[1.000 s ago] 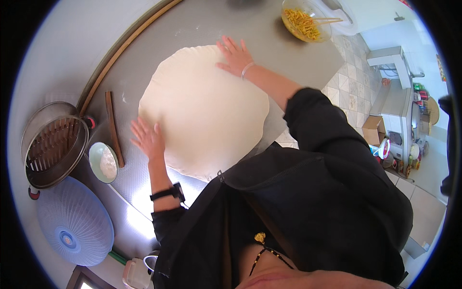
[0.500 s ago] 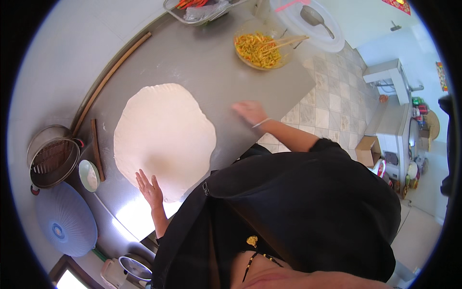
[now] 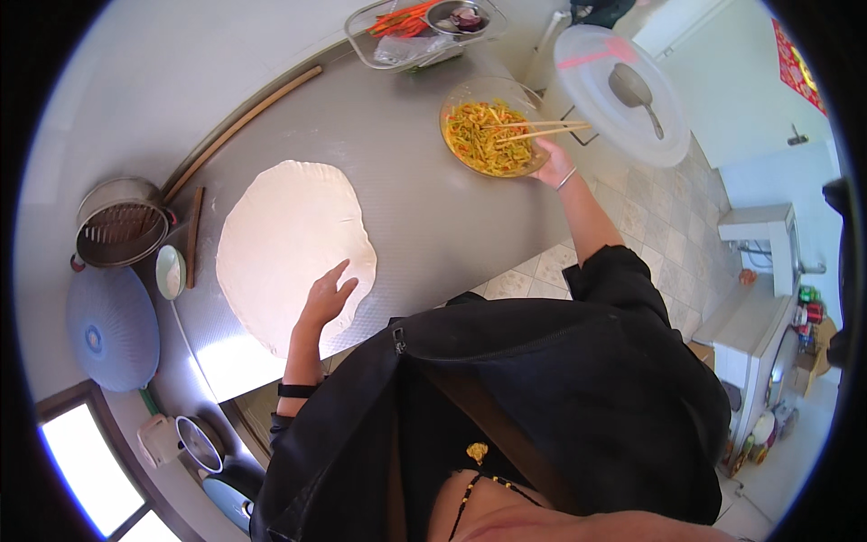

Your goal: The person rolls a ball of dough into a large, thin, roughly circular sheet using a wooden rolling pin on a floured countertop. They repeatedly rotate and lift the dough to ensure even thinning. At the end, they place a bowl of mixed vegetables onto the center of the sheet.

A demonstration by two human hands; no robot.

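Observation:
A large, thin round sheet of dough (image 3: pixel 284 235) lies on the metal table. Over its near right part is my left hand (image 3: pixel 327 296), empty, with fingers apart; whether it touches the dough I cannot tell. At the far right side of the table, my right hand (image 3: pixel 551 165) grips the rim of a clear glass bowl (image 3: pixel 459 155). The bowl holds a shredded yellow-green filling (image 3: pixel 488 135) with orange bits. A pair of wooden chopsticks (image 3: pixel 542 128) rests in it and sticks out to the right.
Behind the bowl stands a basket (image 3: pixel 361 45) of carrots and a small metal bowl. A white lid with a ladle (image 3: pixel 628 86) is at the right. Along the left are a long rolling pin (image 3: pixel 239 126), a shorter stick (image 3: pixel 194 235), a small flour bowl (image 3: pixel 170 273) and a steel pot (image 3: pixel 122 221).
My right hand has reached out to the far right and taken hold of the glass bowl. My left hand has moved right across the dough. The whole view has shifted.

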